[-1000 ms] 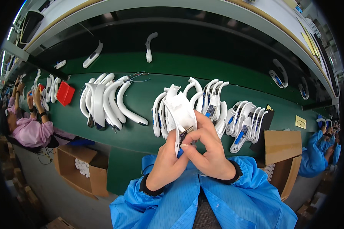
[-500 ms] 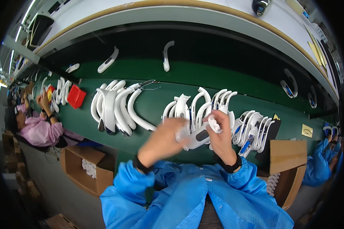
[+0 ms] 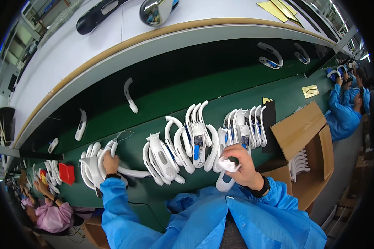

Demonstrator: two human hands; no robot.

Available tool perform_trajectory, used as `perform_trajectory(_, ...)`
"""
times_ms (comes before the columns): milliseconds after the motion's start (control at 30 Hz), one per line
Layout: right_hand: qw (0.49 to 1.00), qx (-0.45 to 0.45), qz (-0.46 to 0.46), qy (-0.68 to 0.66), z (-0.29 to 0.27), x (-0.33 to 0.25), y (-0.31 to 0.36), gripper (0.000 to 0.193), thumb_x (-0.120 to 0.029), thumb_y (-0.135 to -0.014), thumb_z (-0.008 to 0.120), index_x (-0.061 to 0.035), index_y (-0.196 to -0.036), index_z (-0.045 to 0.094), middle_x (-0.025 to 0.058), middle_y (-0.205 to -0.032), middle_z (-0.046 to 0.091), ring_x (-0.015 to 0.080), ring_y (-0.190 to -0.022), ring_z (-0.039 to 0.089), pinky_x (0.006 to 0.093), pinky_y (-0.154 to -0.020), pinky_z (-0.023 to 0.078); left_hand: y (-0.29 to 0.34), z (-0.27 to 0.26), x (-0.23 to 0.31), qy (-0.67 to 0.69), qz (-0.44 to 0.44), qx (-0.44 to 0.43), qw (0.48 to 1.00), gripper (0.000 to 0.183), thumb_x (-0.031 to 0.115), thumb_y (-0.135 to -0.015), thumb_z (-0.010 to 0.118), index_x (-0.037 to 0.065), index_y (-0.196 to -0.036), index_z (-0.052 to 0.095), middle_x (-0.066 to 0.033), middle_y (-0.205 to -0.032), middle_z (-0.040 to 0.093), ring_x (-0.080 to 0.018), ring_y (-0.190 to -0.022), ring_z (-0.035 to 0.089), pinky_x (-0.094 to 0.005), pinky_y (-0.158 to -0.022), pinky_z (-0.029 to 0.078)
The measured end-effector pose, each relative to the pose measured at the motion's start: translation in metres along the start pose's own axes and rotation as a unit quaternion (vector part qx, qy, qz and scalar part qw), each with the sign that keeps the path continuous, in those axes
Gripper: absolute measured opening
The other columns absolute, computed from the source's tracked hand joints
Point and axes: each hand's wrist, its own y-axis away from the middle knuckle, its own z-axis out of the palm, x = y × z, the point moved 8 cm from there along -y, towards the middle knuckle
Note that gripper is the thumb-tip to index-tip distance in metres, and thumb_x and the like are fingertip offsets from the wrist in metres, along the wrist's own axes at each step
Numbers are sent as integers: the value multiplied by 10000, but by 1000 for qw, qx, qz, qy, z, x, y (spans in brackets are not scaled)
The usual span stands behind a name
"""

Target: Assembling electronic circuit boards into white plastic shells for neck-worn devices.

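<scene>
My right hand grips a white curved plastic housing in front of my chest. The housing's wide end hangs down and shows a dark oval window; its other end sticks up by my thumb. Off to the left, my left hand closes round a white curved shell in a heap of similar shells. Thin wires stick out at the top of that heap. My palm hides part of the shell.
Rows of white curved housings stand mid-bench, some with circuit boards showing. An open cardboard box with white parts is at right. A red bin and a person in pink are left; people in blue sit right. A shelf overhangs the bench.
My left hand has left the housing in my right hand and moved left to the heap of shells, taking hold of one. My right hand keeps its housing. The view has turned.
</scene>
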Motion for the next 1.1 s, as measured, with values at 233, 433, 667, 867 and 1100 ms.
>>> perform_trajectory(233, 980, -199, 18, 19, 69, 10, -39, 473, -188, -790, 597, -56, -1215, 437, 143, -934, 575, 331, -794, 564, 390, -710, 442, 67, -116, 101, -54, 109, -60, 991, 515, 148, -793, 554, 156, -1288, 413, -259, -1015, 578, -426, -887, 567, -452, -767, 458)
perform_trajectory(433, 960, -266, 45, -70, 114, 10, -55, 568, -214, -872, 509, -68, -1363, 266, 191, -967, 573, 334, -797, 587, 392, -676, 459, 114, -126, 206, 211, -25, -346, 914, 508, 80, -857, 503, 102, -1336, 334, -72, -846, 587, -126, -566, 571, -258, -520, 478)
perform_trajectory(667, 963, -258, 76, -38, 97, 40, -47, 589, -241, -889, 483, -69, -1381, 208, 225, -860, 592, 342, -676, 604, 420, -583, 466, 139, -119, 298, 171, 32, -485, 857, 509, 95, -841, 485, 112, -1331, 347, -65, -865, 578, -122, -590, 580, -270, -552, 491)
perform_trajectory(867, 956, -250, 147, -51, 67, 59, -28, 546, -237, -893, 486, -94, -1361, 245, 233, -932, 593, 376, -781, 602, 430, -667, 462, 136, -100, 350, -7, 94, -557, 825, 511, 133, -839, 466, 133, -1335, 341, -83, -890, 597, -135, -591, 589, -277, -573, 503)
perform_trajectory(1100, 961, -183, 200, -61, 34, 80, -3, 511, -260, -905, 468, -99, -1344, 263, 222, -963, 592, 376, -761, 603, 427, -646, 466, 137, -64, 393, -45, 256, -584, 769, 517, 109, -763, 493, 143, -1275, 431, -131, -912, 617, -215, -682, 617, -320, -659, 492)
